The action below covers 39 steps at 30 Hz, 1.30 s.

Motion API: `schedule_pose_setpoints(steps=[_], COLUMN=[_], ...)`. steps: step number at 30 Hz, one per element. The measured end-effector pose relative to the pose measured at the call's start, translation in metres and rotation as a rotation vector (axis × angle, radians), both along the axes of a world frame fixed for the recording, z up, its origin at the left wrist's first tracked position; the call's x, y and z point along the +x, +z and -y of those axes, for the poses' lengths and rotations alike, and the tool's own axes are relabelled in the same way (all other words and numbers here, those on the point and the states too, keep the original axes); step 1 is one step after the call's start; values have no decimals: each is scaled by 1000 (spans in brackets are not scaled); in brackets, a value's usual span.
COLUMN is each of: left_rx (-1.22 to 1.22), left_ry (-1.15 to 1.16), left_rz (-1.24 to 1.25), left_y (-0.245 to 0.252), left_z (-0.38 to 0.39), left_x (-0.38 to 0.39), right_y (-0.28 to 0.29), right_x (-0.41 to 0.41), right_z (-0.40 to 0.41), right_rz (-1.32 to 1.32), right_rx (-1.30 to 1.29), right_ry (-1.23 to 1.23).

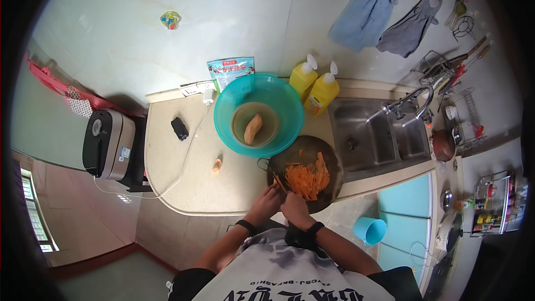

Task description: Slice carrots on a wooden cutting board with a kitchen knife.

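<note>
A round dark cutting board (337,167) lies at the counter's front edge, bearing a heap of orange shredded vegetable, likely carrot (307,179). At its left side my right hand (295,207) grips a knife (279,182), whose blade points away from me. Close beside the blade, my left hand (267,202) holds a small orange piece against the board with bent fingers. Behind the board stands a teal plastic basin (288,92); a round strainer basket (273,123) sits in it with a peeled orange chunk (253,128) inside. Another small orange piece (217,165) lies on the counter.
Two yellow pump bottles (321,94) stand behind the board, left of a steel double sink (363,133). A plastic pouch (231,71) leans on the wall. A black object (179,128) and a white cable (189,150) lie on the left counter. A light-blue bucket (369,230) stands on the floor.
</note>
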<state>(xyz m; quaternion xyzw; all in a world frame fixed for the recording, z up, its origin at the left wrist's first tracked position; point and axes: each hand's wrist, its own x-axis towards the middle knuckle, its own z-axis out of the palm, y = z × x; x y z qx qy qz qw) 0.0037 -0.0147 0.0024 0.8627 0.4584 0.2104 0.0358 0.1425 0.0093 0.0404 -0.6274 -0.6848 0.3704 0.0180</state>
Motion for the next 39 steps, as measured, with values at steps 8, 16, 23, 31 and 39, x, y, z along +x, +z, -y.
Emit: schedule_pose_setpoints(steps=[8, 16, 23, 31, 39], left_rx=[4, -19, 31, -42, -35], left_ry=[4, -35, -11, 47, -19], left_rz=[31, -65, 49, 173, 31], left_y=[1, -5, 1, 2, -7], left_z=[0, 1, -2, 1, -1], left_x=[1, -6, -4, 0, -6], right_y=[7, 11, 11, 11, 10], right_x=[38, 29, 34, 28, 8], right_z=[8, 11, 14, 23, 14], right_rz=[40, -8, -34, 42, 48], right_rx=[-37, -24, -18, -54, -11], right_ry=[3, 6, 34, 11, 2])
